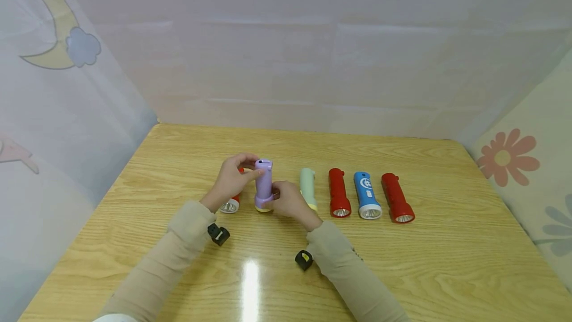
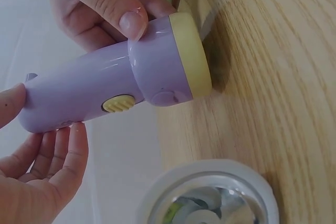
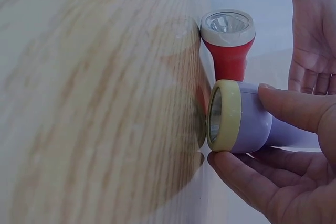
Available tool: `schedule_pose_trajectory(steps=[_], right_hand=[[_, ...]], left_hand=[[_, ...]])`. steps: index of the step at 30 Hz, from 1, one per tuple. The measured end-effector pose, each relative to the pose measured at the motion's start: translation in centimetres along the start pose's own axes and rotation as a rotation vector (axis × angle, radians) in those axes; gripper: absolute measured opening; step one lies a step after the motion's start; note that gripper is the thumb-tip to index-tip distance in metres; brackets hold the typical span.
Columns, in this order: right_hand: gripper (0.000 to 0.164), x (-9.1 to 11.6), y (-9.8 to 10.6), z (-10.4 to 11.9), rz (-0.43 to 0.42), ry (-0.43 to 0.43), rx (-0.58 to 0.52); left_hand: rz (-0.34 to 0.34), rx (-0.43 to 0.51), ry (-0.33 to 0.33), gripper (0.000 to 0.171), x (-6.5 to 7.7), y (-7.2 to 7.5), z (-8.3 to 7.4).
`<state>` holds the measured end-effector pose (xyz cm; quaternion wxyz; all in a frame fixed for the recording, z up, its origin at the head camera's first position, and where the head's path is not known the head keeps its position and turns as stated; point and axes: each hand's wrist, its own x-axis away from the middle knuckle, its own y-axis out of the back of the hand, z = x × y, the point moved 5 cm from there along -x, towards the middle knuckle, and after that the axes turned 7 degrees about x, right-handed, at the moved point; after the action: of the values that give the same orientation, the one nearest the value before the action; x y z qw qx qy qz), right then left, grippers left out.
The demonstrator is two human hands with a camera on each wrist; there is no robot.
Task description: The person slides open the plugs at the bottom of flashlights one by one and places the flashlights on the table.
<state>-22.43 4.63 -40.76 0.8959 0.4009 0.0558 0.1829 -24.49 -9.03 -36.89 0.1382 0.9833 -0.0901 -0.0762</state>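
Purple flashlight point(image 1: 264, 183) with yellow rim point(image 2: 191, 55)

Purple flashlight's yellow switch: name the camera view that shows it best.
Left wrist view: the ribbed yellow switch faces that camera, large and uncovered. The head and right wrist views show the purple flashlight, but not its switch.

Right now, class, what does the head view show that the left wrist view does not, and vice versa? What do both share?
Only the head view: the blue-and-white plastic flashlight, the red plastic flashlight left of it and the red plastic flashlight right of it.

Only the left wrist view: the yellow ridged switch on the purple plastic flashlight.

Both: that flashlight, the left hand and right hand holding it, the leftmost flashlight's white head and the wooden table.
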Motion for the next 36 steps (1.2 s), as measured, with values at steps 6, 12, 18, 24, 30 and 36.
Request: schedule_pose_trajectory(steps=[6,12,18,24,30,36], right_hand=[[0.033,-0.1,0.1,-0.1,0.010,-0.011,0.031],[0.034,-0.2,0.1,-0.1,0.024,-0.010,0.044],[0.032,-0.2,0.1,-0.1,0.033,0.019,0.035],[0.032,-0.3,0.1,-0.2,0.033,0.030,0.033],[0.033,-0.3,0.0,-0.2,0.032,0.043,0.027],[0.034,-0.3,0.0,-0.2,0.032,0.040,0.018]], left_hand=[[0.013,0.006,-0.015,0.031,0.2,-0.1,0.0],[0.031,0.024,-0.012,0.031,0.4,-0.1,-0.1],[0.052,0.052,-0.010,0.033,0.6,-0.2,-0.2],[0.065,0.069,-0.021,0.035,0.6,-0.2,-0.1],[0.073,0.062,-0.026,0.037,0.7,-0.2,0.0],[0.079,0.073,-0.026,0.034,1.3,-0.2,-1.5]])
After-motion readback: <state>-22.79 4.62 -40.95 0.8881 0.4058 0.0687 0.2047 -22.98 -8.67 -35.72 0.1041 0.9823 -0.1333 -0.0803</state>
